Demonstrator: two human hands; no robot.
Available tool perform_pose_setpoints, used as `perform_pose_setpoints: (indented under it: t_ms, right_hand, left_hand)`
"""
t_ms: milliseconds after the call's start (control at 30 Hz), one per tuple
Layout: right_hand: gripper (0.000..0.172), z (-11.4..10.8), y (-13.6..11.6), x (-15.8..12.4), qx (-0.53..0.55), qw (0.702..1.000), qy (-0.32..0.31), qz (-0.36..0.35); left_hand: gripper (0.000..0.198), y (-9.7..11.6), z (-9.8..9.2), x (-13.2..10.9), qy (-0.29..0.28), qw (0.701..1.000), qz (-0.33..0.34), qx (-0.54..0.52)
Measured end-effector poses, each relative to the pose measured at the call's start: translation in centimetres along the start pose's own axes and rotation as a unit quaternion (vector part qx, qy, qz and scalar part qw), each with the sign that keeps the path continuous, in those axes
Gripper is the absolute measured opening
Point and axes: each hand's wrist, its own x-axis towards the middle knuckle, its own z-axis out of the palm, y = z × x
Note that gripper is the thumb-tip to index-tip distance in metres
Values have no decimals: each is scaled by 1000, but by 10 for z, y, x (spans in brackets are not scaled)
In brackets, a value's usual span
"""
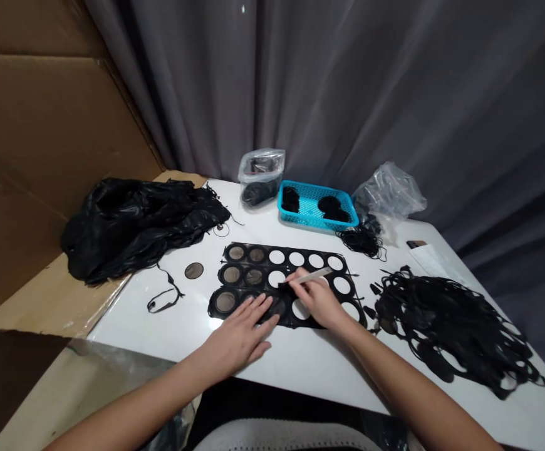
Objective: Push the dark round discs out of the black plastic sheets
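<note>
On my feed, the matte black perforated sheet (267, 255) lies flat on the white counter (301, 369), its long axis running crosswise beneath both hands. The left hand (237, 332) rests on its near edge, fingers spread wide. The right hand (317, 299), fingers closed narrowly, holds a slim pale stylus (312, 275) angled over the sheet's middle. Beyond the sheet sits a blue plastic basket (310, 220); to its right sprawls a tangle of black cords (441, 326).
</note>
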Motion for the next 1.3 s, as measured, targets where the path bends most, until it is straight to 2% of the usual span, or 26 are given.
perform_pose_setpoints:
  t_ms: [67, 167, 367, 667, 767, 867, 933, 1033, 1100, 1167, 1300]
  right_hand:
    - [19, 14, -8, -13, 17, 998, -60, -12]
    - [14, 24, -13, -21, 33, 995, -96, -18]
    - [19, 25, -12, -21, 57, 992, -111, -24]
    - [17, 27, -14, -27, 0, 993, -109, -41]
    - [12, 41, -13, -36, -71, 990, -87, -82]
    - [16, 48, -7, -39, -118, 984, -54, -121]
    - [20, 40, 1, -31, -108, 990, 2, -89]
    - [23, 12, 10, -9, -70, 990, 122, 20]
    - [25, -2, 10, 5, -47, 985, 153, 64]
    - [26, -1, 4, 14, -27, 990, 125, 50]
    - [21, 36, -18, 13, 0, 997, -18, -71]
  left_hand:
    - [51, 10, 3, -9, -2, 1000, -14, 4]
    - [56, 15, 4, -16, -11, 1000, -28, 8]
    - [53, 15, 0, -16, -33, 999, -35, 7]
    - [55, 16, 3, -18, -6, 999, -33, 8]
    - [61, 17, 3, -18, -7, 999, -42, 17]
    - [62, 18, 3, -19, -5, 999, -48, 20]
    - [59, 18, 3, -18, -1, 999, -50, 22]
    - [55, 19, 2, -17, 0, 999, -50, 21]
    - [55, 20, 0, -18, -5, 999, -44, 19]
    - [59, 20, -2, -21, -6, 999, -41, 17]
    - [59, 15, -2, -37, 28, 996, -80, 31]
